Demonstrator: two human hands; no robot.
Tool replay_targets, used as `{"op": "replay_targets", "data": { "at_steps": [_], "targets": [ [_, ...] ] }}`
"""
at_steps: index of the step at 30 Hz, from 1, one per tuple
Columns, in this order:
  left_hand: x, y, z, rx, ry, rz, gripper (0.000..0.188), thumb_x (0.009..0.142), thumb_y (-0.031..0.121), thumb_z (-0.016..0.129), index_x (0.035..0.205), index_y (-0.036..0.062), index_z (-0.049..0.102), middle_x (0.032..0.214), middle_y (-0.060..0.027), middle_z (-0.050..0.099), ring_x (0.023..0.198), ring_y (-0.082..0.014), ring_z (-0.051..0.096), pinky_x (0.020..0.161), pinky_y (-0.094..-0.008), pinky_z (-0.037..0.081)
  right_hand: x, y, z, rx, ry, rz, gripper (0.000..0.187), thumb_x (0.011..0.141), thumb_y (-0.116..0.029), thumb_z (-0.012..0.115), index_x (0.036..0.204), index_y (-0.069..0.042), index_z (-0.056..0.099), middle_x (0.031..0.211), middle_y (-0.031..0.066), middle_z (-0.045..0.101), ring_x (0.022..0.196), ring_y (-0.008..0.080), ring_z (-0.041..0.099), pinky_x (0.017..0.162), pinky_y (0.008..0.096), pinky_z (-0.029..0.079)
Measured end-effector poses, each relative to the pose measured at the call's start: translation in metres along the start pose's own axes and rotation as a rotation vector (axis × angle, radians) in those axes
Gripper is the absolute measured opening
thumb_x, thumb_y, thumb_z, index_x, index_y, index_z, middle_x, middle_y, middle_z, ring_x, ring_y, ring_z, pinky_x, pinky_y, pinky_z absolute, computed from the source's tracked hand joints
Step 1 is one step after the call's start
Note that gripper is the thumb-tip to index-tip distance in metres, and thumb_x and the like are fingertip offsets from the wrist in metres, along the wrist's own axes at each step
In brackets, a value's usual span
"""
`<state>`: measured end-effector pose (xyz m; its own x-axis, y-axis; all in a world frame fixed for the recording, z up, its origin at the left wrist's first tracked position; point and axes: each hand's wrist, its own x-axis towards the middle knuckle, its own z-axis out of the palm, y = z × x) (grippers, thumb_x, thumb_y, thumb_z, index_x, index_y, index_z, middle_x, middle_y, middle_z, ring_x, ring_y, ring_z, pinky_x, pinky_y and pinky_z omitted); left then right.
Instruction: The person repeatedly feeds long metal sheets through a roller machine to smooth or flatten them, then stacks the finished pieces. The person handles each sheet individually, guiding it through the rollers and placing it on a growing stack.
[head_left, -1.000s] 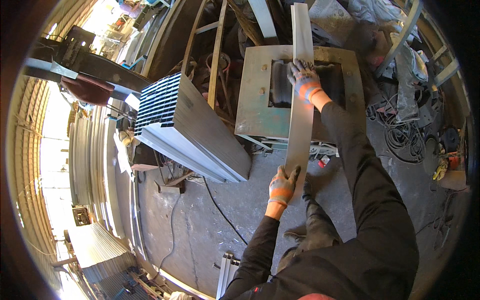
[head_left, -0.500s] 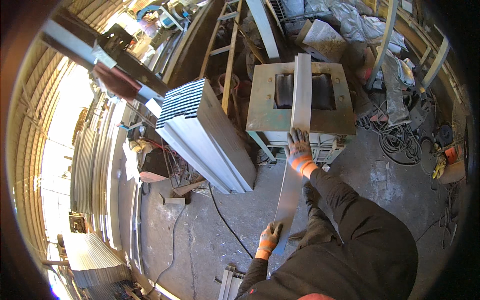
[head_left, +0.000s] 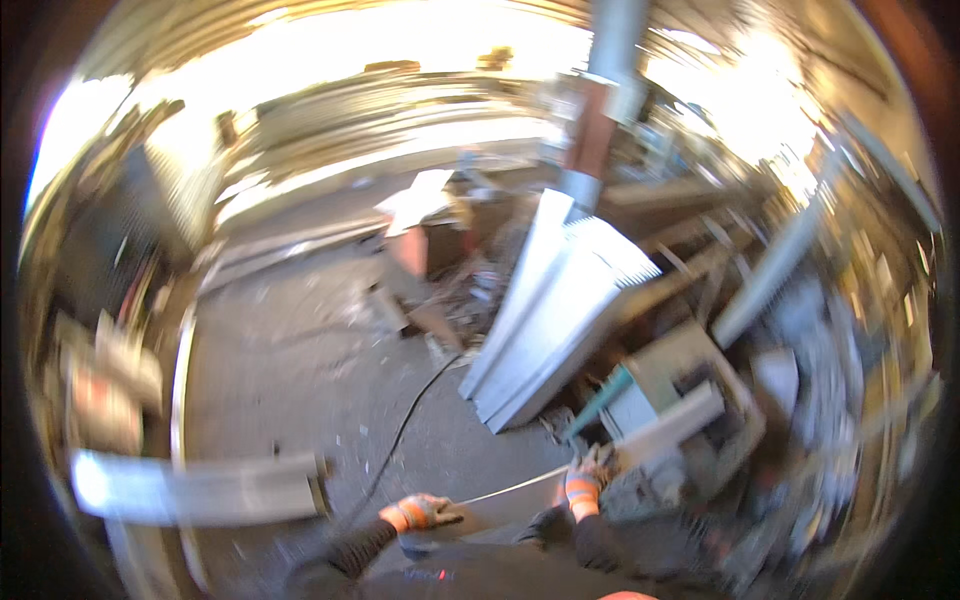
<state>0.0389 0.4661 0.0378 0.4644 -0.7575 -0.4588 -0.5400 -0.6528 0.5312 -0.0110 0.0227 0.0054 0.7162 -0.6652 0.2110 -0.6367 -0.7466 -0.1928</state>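
Observation:
A long, flat metal channel (head_left: 668, 430) slants from low in front of me up to the right, its far end lying across the greenish box-shaped machine (head_left: 648, 380). My left hand (head_left: 420, 512), in a grey and orange glove, grips the near end of the channel. Farther along, beside the machine, my right hand (head_left: 582, 486) in a matching glove is closed on the channel's edge; motion blurs its fingers. Just beyond the hands, a tall stack of pale metal channels (head_left: 555, 325) stands tilted in view.
At the lower left lie more metal channels (head_left: 200, 492). A black cable (head_left: 408, 420) runs over the concrete floor (head_left: 290, 370). Scrap and a reddish block (head_left: 408, 250) sit left of the stack. A post (head_left: 592, 125) rises behind it, and blurred clutter fills the right.
My view has swung to the left, so the stack and machine now appear farther right. Both hands stay on the channel, which still lies across the machine.

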Motion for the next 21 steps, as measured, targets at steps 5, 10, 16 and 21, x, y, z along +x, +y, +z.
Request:
{"op": "replay_targets", "data": {
  "at_steps": [5,10,16,21],
  "targets": [
    [-0.055,-0.031,-0.009,-0.036,0.094,-0.14,0.082,0.103,0.084,0.056,0.136,0.0119,0.076,0.129,-0.0234,0.079,0.125,-0.0456,0.074,0.105,-0.0541,0.059,0.025,-0.009,-0.011,-0.109,-0.673,-0.918,0.107,0.095,-0.084,0.065,0.176,-0.016,0.044,0.185,0.0193,0.032,0.174,0.0425,0.021,0.139,0.0688,0.009],
    [-0.102,-0.047,-0.052,0.083,0.24,-0.105,0.074,0.096,0.08,0.068,0.117,0.0108,0.081,0.112,-0.0199,0.081,0.109,-0.0431,0.077,0.097,-0.0527,0.061,0.036,-0.098,-0.042,-0.198,-0.904,-1.207,0.097,0.079,-0.071,0.09,0.152,-0.013,0.069,0.139,0.0217,0.077,0.13,0.0396,0.073,0.112,0.0441,0.058],
    [-0.186,0.002,-0.168,0.418,1.492,-0.087,0.072,0.098,0.053,0.08,0.156,0.0133,0.062,0.152,-0.0191,0.063,0.148,-0.0398,0.057,0.125,-0.0655,0.041,0.057,-0.226,-0.132,0.252,-0.507,-1.043,0.06,0.072,-0.048,0.106,0.106,-0.007,0.079,0.099,0.0168,0.08,0.095,0.0328,0.078,0.087,0.0447,0.064],
    [-0.19,0.023,-0.18,0.035,1.816,0.076,0.069,0.096,0.044,0.087,0.148,0.0056,0.064,0.147,-0.0221,0.065,0.139,-0.0448,0.061,0.121,-0.0562,0.046,0.1,-0.303,-0.221,1.28,-0.43,-0.744,0.064,0.085,-0.041,0.101,0.125,0.0,0.071,0.116,0.0095,0.076,0.099,0.022,0.071,0.089,0.0396,0.062]
  ]
}}
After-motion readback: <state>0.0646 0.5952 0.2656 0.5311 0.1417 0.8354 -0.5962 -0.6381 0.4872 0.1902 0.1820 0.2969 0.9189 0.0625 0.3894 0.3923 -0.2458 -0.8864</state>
